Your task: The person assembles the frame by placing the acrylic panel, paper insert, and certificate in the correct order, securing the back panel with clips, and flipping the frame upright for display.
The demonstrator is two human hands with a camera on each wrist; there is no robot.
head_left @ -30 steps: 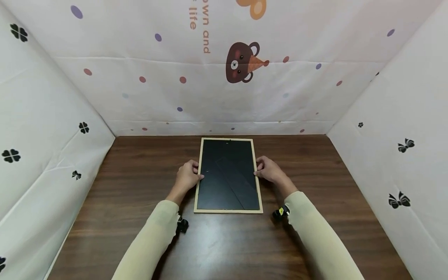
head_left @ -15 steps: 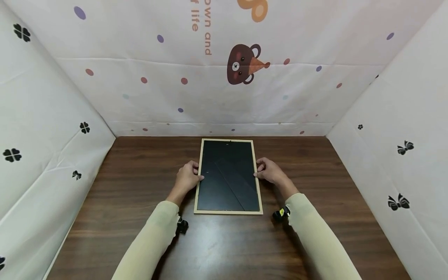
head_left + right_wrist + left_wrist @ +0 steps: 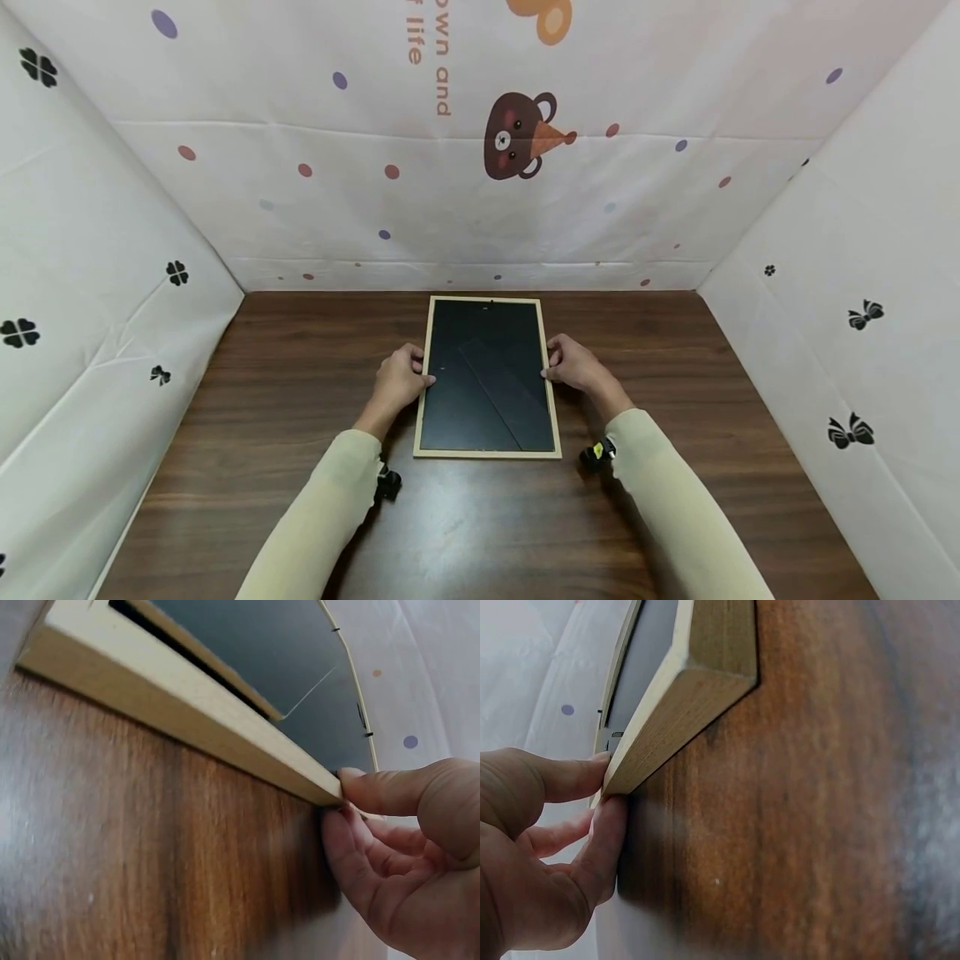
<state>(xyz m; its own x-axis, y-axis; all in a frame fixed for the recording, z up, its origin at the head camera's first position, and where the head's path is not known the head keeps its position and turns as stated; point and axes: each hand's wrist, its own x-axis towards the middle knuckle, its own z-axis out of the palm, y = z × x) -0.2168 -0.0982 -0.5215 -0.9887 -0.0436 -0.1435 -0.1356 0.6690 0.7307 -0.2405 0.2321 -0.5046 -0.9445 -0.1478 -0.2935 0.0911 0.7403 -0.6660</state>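
A picture frame (image 3: 487, 392) with a pale wooden border lies back side up on the table, its black backing and folded stand strip showing. My left hand (image 3: 399, 379) pinches its left edge, thumb on top and fingers at the outer side. On the opposite edge my right hand (image 3: 579, 368) does the same. In the left wrist view the thumb and fingers of the left hand (image 3: 547, 840) close on the wooden border (image 3: 682, 690). The right wrist view has the right hand (image 3: 412, 847) gripping the border (image 3: 187, 705), and a gap shows beside the backing.
The brown wooden table (image 3: 300, 517) reaches to a white patterned cloth wall (image 3: 337, 208) at the back. Similar cloth walls stand at the left (image 3: 90, 417) and right (image 3: 810, 375). Small black wrist cameras are strapped near both sleeves.
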